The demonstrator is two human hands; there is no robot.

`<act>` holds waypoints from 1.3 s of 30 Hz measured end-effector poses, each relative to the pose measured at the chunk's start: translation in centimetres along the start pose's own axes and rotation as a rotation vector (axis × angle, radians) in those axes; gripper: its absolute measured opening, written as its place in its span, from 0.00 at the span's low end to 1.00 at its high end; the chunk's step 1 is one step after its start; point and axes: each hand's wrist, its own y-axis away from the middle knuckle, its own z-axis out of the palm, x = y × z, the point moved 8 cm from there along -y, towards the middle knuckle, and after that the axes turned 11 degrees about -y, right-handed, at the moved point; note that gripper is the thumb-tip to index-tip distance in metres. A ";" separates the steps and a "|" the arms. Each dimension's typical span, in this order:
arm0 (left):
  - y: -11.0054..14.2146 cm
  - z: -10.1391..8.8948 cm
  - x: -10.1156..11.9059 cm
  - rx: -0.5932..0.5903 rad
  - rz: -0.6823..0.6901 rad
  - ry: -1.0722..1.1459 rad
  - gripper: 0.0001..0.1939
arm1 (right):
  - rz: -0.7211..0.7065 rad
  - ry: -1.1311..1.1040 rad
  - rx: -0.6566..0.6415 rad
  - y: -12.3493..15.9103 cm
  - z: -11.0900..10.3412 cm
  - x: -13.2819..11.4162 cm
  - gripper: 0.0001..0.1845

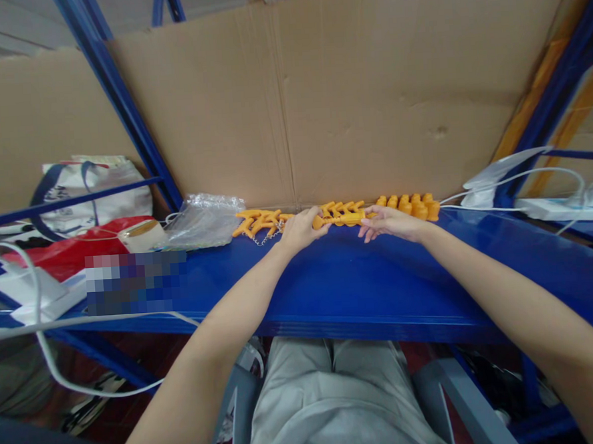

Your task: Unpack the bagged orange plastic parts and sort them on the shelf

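My left hand (301,230) is closed around the near end of an orange plastic piece (349,219), with thumb and fingers pinching it. At the piece's other end is my right hand (393,224), thumb and forefinger on it while the lower fingers stick out loosely. Just behind my hands lies a row of branched orange parts (343,207). More forked orange parts (256,222) are heaped left of my left hand, with a thin metal chain (270,235) beside them. Stubby rounded orange parts (419,206) stand in rows behind my right hand. The exact shape of the held piece is partly hidden by my fingers.
A blue tabletop (350,279) lies under my hands, with a tall cardboard panel (369,90) behind. Clear plastic bags (203,221), a red bag (92,248) and a white cable (38,318) are on the left. Blue posts (118,92) frame the sides.
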 end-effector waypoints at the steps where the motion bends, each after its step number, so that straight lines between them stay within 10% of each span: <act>1: 0.0 0.0 0.0 -0.002 -0.001 0.004 0.13 | -0.001 -0.001 0.002 -0.1 0.1 0.0 0.11; 17: -0.2 0.3 -0.2 -0.003 0.008 -0.006 0.12 | 0.001 -0.009 0.062 0.2 0.0 -0.5 0.21; 23: -0.2 0.1 -0.1 0.037 0.046 0.030 0.12 | 0.017 -0.040 0.059 0.1 0.1 -0.2 0.11; 39: -0.3 0.3 -0.3 0.078 0.067 0.061 0.12 | -0.061 0.082 0.092 0.3 -0.8 -1.1 0.29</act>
